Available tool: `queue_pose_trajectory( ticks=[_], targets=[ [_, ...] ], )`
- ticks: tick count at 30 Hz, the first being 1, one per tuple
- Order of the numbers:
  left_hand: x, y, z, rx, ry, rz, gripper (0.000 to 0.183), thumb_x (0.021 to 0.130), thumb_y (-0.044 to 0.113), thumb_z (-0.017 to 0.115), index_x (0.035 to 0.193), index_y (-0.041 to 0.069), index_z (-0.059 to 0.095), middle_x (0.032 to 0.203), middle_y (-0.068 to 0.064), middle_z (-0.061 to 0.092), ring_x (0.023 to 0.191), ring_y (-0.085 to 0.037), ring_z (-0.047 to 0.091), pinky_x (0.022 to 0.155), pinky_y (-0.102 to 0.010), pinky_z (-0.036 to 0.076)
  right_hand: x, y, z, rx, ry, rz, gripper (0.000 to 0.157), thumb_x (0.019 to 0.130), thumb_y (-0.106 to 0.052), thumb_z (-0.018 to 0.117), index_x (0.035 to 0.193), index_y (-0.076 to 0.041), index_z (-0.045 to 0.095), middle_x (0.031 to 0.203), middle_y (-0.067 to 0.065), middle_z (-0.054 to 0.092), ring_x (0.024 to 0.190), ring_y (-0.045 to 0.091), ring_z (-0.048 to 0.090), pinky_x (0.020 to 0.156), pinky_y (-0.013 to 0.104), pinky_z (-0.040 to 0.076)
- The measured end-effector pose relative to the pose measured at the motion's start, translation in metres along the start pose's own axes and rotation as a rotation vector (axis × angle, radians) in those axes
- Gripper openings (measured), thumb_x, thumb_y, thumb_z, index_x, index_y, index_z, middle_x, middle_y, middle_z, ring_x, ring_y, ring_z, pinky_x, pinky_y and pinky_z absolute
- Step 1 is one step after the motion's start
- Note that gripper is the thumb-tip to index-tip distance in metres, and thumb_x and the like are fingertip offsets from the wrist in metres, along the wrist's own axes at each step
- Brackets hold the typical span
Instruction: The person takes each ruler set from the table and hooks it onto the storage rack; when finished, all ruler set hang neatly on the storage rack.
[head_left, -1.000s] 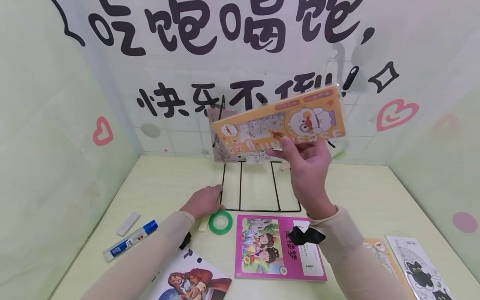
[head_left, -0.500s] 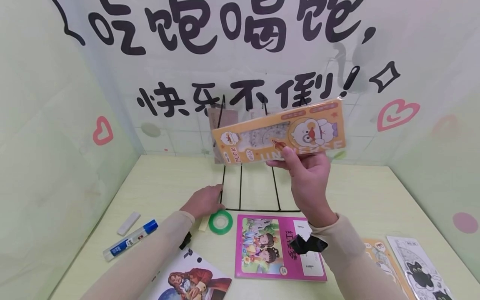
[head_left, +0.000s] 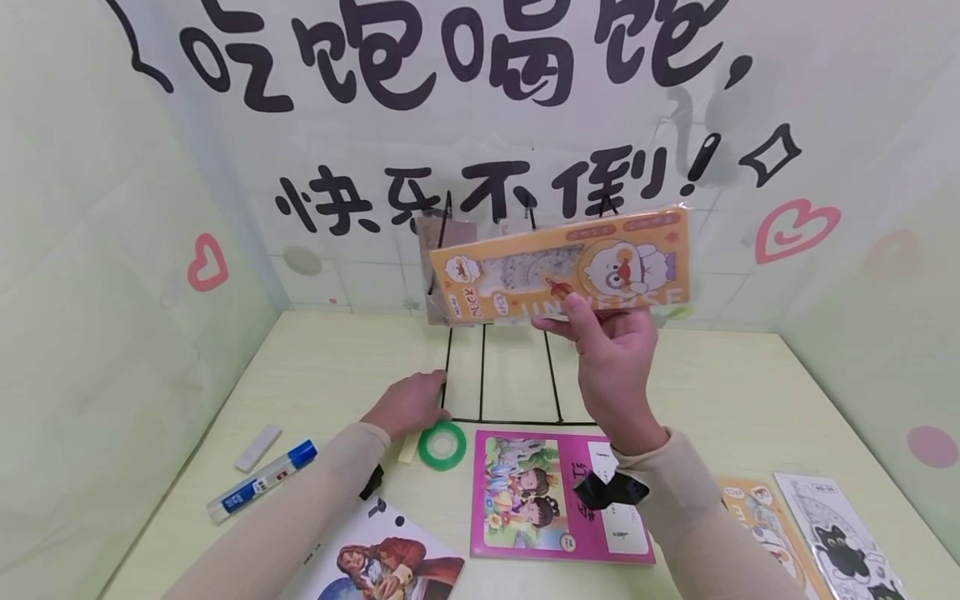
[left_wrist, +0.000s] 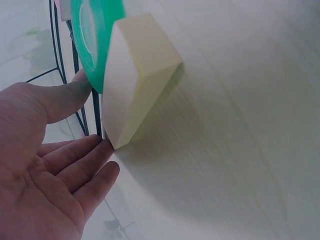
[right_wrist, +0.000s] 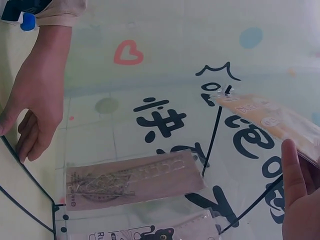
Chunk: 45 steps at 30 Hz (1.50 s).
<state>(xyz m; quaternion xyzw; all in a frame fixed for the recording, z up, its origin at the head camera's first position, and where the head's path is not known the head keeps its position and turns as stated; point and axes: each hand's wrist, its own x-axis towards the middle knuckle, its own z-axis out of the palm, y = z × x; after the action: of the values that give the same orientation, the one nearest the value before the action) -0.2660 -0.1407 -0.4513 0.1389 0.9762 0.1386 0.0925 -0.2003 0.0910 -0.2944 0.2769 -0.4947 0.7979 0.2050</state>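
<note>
My right hand pinches an orange flat packet with a duck picture and a clear window, thumb in front. The packet is held nearly level, slightly tilted, overlapping the upper part of a black wire rack. At the rack's left front corner, my left hand grips the base wire between thumb and fingers. In the right wrist view, a pinkish ruler packet and a ruler packet with a black cat stand on the rack. A cream block and a green tape roll lie beside my left fingers.
A pink-bordered book lies in front of the rack, a white book left of it. Further left are a blue-capped clear tube and a small white block. An orange packet and a cat packet lie at the right.
My right hand has lowered the orange packet a little and turned its face more toward the head camera. My left hand stays at the rack's corner.
</note>
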Motion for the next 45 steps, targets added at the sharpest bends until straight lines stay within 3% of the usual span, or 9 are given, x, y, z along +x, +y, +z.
queue_pose_trajectory(
  ticks=[7, 15, 22, 26, 29, 35, 38, 41, 45],
  targets=[
    [-0.001, 0.001, 0.000, 0.013, 0.007, -0.014, 0.060, 0.077, 0.035, 0.071, 0.124, 0.006, 0.048, 0.091, -0.005, 0.062, 0.078, -0.016, 0.056, 0.071, -0.034, 0.049, -0.011, 0.011, -0.004, -0.083, 0.015, 0.067, 0.037, 0.088, 0.003, 0.054, 0.124, 0.000, 0.045, 0.120, 0.022, 0.054, 0.100, 0.036, 0.058, 0.067, 0.045, 0.053],
    [-0.002, 0.002, -0.003, 0.029, 0.010, 0.000, 0.057, 0.077, 0.034, 0.071, 0.120, 0.005, 0.049, 0.080, -0.002, 0.059, 0.067, -0.013, 0.053, 0.064, -0.031, 0.048, -0.037, 0.032, -0.014, -0.091, 0.009, 0.269, 0.031, 0.090, -0.005, 0.055, 0.119, -0.008, 0.049, 0.101, 0.012, 0.058, 0.083, 0.023, 0.059, 0.058, 0.037, 0.054],
    [0.000, 0.002, -0.001, -0.008, 0.008, -0.012, 0.060, 0.077, 0.033, 0.071, 0.124, 0.005, 0.048, 0.084, -0.002, 0.060, 0.067, -0.012, 0.052, 0.063, -0.030, 0.048, -0.056, 0.060, -0.037, 0.080, -0.104, 0.140, 0.038, 0.097, -0.009, 0.039, 0.132, -0.002, 0.028, 0.118, 0.024, 0.048, 0.087, 0.032, 0.056, 0.054, 0.037, 0.053],
    [0.001, 0.002, 0.000, -0.024, 0.010, -0.024, 0.060, 0.077, 0.032, 0.072, 0.125, 0.006, 0.048, 0.084, -0.001, 0.060, 0.066, -0.012, 0.052, 0.063, -0.029, 0.048, -0.063, 0.071, -0.047, 0.075, -0.130, 0.130, 0.040, 0.095, -0.005, 0.037, 0.134, -0.001, 0.025, 0.117, 0.027, 0.048, 0.085, 0.033, 0.057, 0.053, 0.036, 0.052],
    [0.001, 0.001, 0.000, -0.017, 0.005, -0.023, 0.060, 0.077, 0.033, 0.072, 0.125, 0.006, 0.048, 0.082, -0.001, 0.059, 0.065, -0.013, 0.052, 0.063, -0.030, 0.048, -0.065, 0.064, -0.041, 0.020, -0.121, 0.159, 0.040, 0.095, -0.003, 0.040, 0.133, -0.001, 0.027, 0.110, 0.025, 0.051, 0.080, 0.030, 0.058, 0.052, 0.035, 0.052],
    [-0.001, 0.001, -0.001, 0.003, 0.001, -0.002, 0.057, 0.077, 0.033, 0.071, 0.121, 0.005, 0.049, 0.077, 0.000, 0.058, 0.064, -0.012, 0.052, 0.061, -0.030, 0.048, -0.068, 0.051, -0.030, 0.024, -0.067, 0.233, 0.026, 0.093, 0.006, 0.040, 0.118, -0.002, 0.044, 0.076, 0.010, 0.054, 0.055, 0.018, 0.053, 0.045, 0.028, 0.048],
    [-0.002, 0.002, -0.002, -0.010, -0.003, 0.002, 0.055, 0.077, 0.033, 0.071, 0.119, 0.005, 0.049, 0.074, 0.000, 0.056, 0.063, -0.013, 0.052, 0.059, -0.031, 0.047, -0.069, 0.047, -0.029, 0.047, -0.058, 0.267, 0.026, 0.093, 0.004, 0.043, 0.118, -0.001, 0.047, 0.079, 0.009, 0.057, 0.051, 0.017, 0.055, 0.047, 0.027, 0.049],
    [-0.003, 0.002, -0.002, 0.002, 0.000, 0.004, 0.057, 0.077, 0.033, 0.072, 0.120, 0.005, 0.049, 0.078, 0.000, 0.058, 0.065, -0.012, 0.052, 0.062, -0.031, 0.048, -0.070, 0.046, -0.032, 0.091, -0.078, 0.223, 0.031, 0.094, 0.004, 0.039, 0.124, 0.003, 0.042, 0.091, 0.014, 0.062, 0.053, 0.021, 0.059, 0.047, 0.029, 0.051],
    [-0.002, 0.003, -0.002, 0.008, 0.006, -0.003, 0.061, 0.076, 0.033, 0.072, 0.124, 0.004, 0.048, 0.087, -0.004, 0.061, 0.070, -0.013, 0.054, 0.067, -0.031, 0.050, -0.074, 0.050, -0.042, 0.123, -0.165, 0.126, 0.031, 0.095, 0.005, 0.026, 0.122, 0.011, 0.039, 0.088, 0.020, 0.064, 0.059, 0.025, 0.061, 0.051, 0.033, 0.052]
  ],
)
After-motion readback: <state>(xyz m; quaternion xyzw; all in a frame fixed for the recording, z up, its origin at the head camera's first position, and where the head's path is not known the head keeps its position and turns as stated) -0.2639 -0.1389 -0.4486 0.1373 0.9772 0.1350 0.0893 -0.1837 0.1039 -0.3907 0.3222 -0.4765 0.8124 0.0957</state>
